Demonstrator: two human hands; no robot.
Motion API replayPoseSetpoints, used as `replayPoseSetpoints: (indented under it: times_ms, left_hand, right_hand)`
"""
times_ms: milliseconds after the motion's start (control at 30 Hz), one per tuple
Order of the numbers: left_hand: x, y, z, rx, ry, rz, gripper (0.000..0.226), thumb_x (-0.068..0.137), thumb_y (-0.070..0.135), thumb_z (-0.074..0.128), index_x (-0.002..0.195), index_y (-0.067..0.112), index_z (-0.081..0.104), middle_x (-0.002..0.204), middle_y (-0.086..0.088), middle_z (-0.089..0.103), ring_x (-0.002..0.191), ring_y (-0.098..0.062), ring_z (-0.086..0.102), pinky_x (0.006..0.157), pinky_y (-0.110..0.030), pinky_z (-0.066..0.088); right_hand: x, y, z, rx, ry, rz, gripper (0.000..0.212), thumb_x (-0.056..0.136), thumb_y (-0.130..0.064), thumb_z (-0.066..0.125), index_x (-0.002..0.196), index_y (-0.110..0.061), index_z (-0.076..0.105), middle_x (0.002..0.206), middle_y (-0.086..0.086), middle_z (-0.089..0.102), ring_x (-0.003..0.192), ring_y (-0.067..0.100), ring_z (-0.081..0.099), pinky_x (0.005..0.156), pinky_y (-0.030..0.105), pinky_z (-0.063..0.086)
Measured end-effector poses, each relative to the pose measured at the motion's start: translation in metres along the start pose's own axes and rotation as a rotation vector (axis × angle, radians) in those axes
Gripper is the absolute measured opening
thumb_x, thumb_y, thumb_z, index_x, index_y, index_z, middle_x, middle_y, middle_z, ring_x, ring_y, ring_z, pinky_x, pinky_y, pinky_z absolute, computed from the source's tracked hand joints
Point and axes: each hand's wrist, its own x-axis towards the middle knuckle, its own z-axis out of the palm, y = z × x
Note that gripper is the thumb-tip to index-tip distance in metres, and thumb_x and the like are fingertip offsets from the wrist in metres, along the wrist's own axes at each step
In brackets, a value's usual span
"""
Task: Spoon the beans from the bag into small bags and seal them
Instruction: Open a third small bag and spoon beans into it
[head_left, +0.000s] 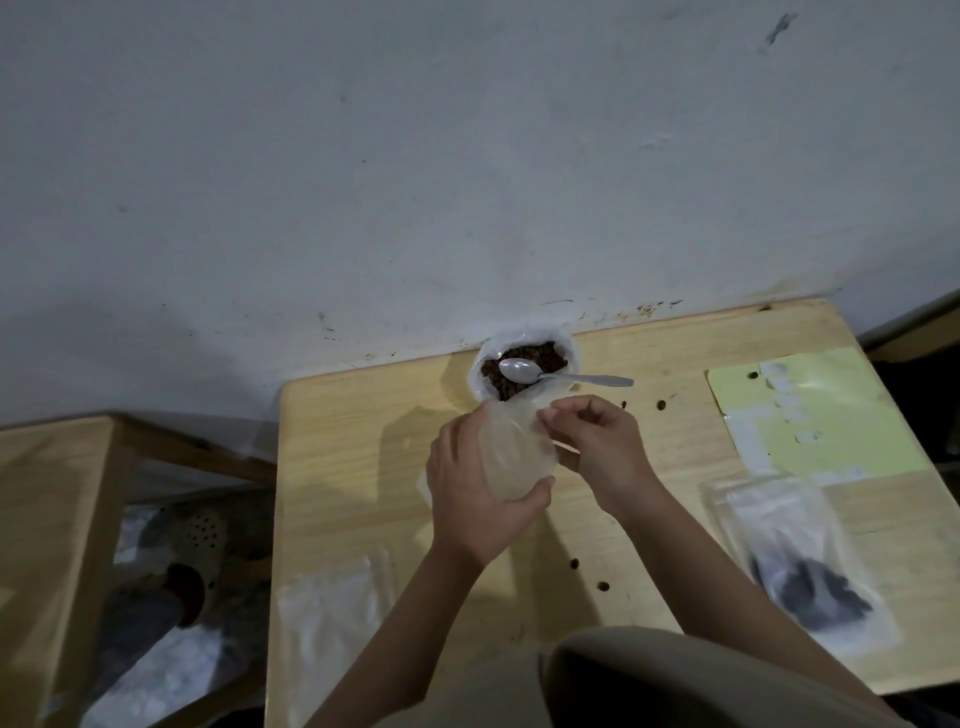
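The single head-worn camera looked steeply down and forward, close above the table (363, 441) set against the wall (363, 156).

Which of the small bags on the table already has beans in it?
The small bag at the right edge, dark beans in its bottom. The one at front left lies flat and empty.

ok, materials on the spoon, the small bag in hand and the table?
Spoon: looks like polished metal, silvery with a bright glint on the bowl; could be shiny plastic. Small bag, held by the left hand and pinched by the right hand: thin, soft clear plastic, creased, skin showing through. Table: light wood or wood-look laminate, matte, faint grain lines.
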Motion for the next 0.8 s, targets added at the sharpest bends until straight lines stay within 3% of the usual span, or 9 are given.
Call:
replayPoseSetpoints:
  times_ms: [67,167,233,333,433,533,667,733,800]
  left_hand:
    - [-0.001,-0.005,-0.004,-0.016,0.028,0.003,0.089,0.057,0.055,0.072,0.134,0.022,0.041,0.12,0.017,0.038,0.113,-0.007,0.041,0.094,-0.033,0.041]
    - [-0.002,-0.008,-0.009,-0.02,0.047,0.006,0.089,0.059,0.055,0.073,0.134,0.021,0.042,0.122,0.019,0.037,0.114,-0.01,0.044,0.094,-0.036,0.044]
    - [-0.002,-0.008,-0.013,-0.028,0.047,-0.007,0.09,0.059,0.055,0.073,0.136,0.021,0.041,0.123,0.02,0.036,0.115,-0.009,0.044,0.095,-0.038,0.045]
    - [-0.001,-0.009,-0.017,-0.031,0.046,-0.024,0.094,0.058,0.056,0.072,0.139,0.018,0.041,0.125,0.017,0.037,0.115,-0.006,0.043,0.096,-0.034,0.042]
    - [0.001,-0.01,-0.019,-0.032,0.028,-0.048,0.098,0.059,0.058,0.07,0.142,0.018,0.038,0.127,0.013,0.038,0.116,-0.006,0.042,0.096,-0.028,0.038]
    - [0.002,-0.012,-0.018,-0.023,0.013,-0.065,0.1,0.06,0.059,0.068,0.145,0.019,0.034,0.128,0.013,0.037,0.117,-0.003,0.039,0.096,-0.023,0.034]
    - [0.006,-0.018,-0.017,0.002,-0.007,-0.082,0.102,0.061,0.062,0.066,0.147,0.018,0.032,0.13,0.014,0.035,0.118,-0.001,0.036,0.097,-0.023,0.033]
    - [0.009,-0.021,-0.018,0.008,-0.072,-0.106,0.105,0.06,0.064,0.064,0.148,0.02,0.029,0.13,0.018,0.031,0.121,-0.001,0.033,0.101,-0.024,0.032]
    - [0.015,-0.023,-0.018,0.005,-0.19,-0.129,0.107,0.059,0.066,0.063,0.149,0.024,0.024,0.135,0.017,0.031,0.126,-0.001,0.029,0.104,-0.024,0.029]
  right_hand:
    - [0.007,0.004,-0.006,0.118,0.158,0.074,0.015,0.082,-0.004,0.069,0.092,-0.006,0.058,0.087,0.014,0.065,0.079,0.023,0.067,0.07,0.033,0.057]
    - [0.022,0.009,-0.016,0.292,0.308,0.13,0.039,0.084,-0.007,0.069,0.115,-0.01,0.045,0.092,0.012,0.06,0.081,0.02,0.062,0.076,0.036,0.055]
    - [0.033,0.008,-0.02,0.362,0.26,0.106,0.046,0.087,-0.01,0.065,0.123,-0.019,0.038,0.09,0.008,0.057,0.078,0.018,0.059,0.073,0.035,0.053]
    - [0.047,0.007,-0.022,0.417,0.149,0.068,0.035,0.091,-0.014,0.061,0.122,-0.021,0.046,0.075,0.003,0.056,0.069,0.015,0.057,0.069,0.034,0.052]
    - [0.056,0.005,-0.017,0.24,0.133,0.027,0.012,0.093,-0.019,0.057,0.105,-0.015,0.059,0.078,0.005,0.06,0.071,0.016,0.059,0.07,0.033,0.054]
    - [0.057,0.006,-0.013,-0.125,0.211,-0.212,0.012,0.096,-0.02,0.052,0.094,-0.016,0.063,0.076,0.005,0.064,0.072,0.019,0.063,0.067,0.033,0.055]
    - [0.052,0.013,-0.02,-0.508,0.276,-0.649,0.017,0.096,-0.015,0.048,0.103,-0.016,0.064,0.082,0.0,0.067,0.073,0.01,0.066,0.067,0.022,0.053]
    - [0.053,0.022,-0.023,-0.599,0.258,-0.727,0.02,0.096,-0.016,0.049,0.108,-0.013,0.065,0.09,0.002,0.069,0.077,0.011,0.066,0.067,0.022,0.052]
    - [0.054,0.03,-0.021,-0.587,0.246,-0.666,0.02,0.096,-0.015,0.049,0.107,-0.012,0.066,0.085,0.002,0.069,0.075,0.013,0.066,0.065,0.022,0.052]
